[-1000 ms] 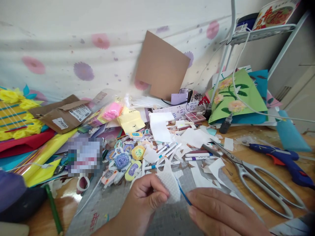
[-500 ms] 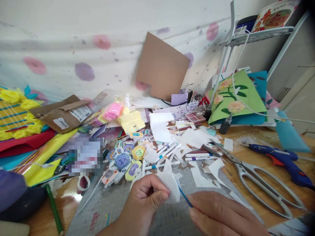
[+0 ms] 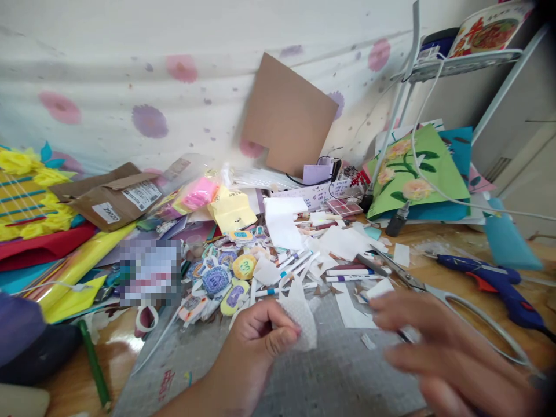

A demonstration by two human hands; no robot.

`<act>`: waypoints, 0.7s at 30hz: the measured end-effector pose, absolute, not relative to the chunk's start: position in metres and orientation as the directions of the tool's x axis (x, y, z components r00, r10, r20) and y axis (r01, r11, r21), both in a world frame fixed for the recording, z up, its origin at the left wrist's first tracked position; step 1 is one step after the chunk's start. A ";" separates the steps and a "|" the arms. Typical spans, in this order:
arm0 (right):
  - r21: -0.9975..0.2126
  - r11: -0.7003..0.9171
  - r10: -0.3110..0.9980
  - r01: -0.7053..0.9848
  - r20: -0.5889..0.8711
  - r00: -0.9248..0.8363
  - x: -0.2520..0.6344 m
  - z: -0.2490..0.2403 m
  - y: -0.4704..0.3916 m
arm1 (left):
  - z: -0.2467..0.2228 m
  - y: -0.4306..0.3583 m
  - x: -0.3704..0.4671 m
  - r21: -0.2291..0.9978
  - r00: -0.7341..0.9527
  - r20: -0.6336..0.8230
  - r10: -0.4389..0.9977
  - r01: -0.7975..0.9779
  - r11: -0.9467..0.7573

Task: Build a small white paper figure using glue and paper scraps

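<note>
My left hand [image 3: 264,341] pinches a small white bag-shaped piece [image 3: 304,318] between thumb and fingers. Its surface is dimpled, and narrow loops or tabs stick up from its top. Off to the right, my right hand [image 3: 452,347] is smeared by motion and hovers over the near part of the large scissors [image 3: 434,289]. A thin blue stick [image 3: 364,297] pokes out at its fingertips; most of the stick is hidden by the fingers. Several coloured paper cutouts [image 3: 217,281] are heaped beyond my left hand.
A grey cutting mat [image 3: 208,353] lies under my hands. White paper scraps [image 3: 351,310] and markers [image 3: 299,266] are strewn behind it. On the right are a blue glue gun [image 3: 486,272] and a small dark bottle [image 3: 397,220]. A green pencil [image 3: 93,365] lies on the left.
My right hand has swung away to the right from the white piece, taking the blue stick with it. My left hand keeps its pinch in nearly the same place.
</note>
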State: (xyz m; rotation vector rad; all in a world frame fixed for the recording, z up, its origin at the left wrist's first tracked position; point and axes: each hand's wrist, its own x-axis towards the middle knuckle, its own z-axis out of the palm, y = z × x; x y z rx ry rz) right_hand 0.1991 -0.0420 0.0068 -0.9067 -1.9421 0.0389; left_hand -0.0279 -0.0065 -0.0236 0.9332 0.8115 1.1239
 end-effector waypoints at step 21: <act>-0.984 -0.089 0.968 0.155 -0.122 -0.220 0.162 0.005 -0.016 | -0.017 -0.009 -0.029 0.979 0.397 0.059 0.916 -0.202 0.025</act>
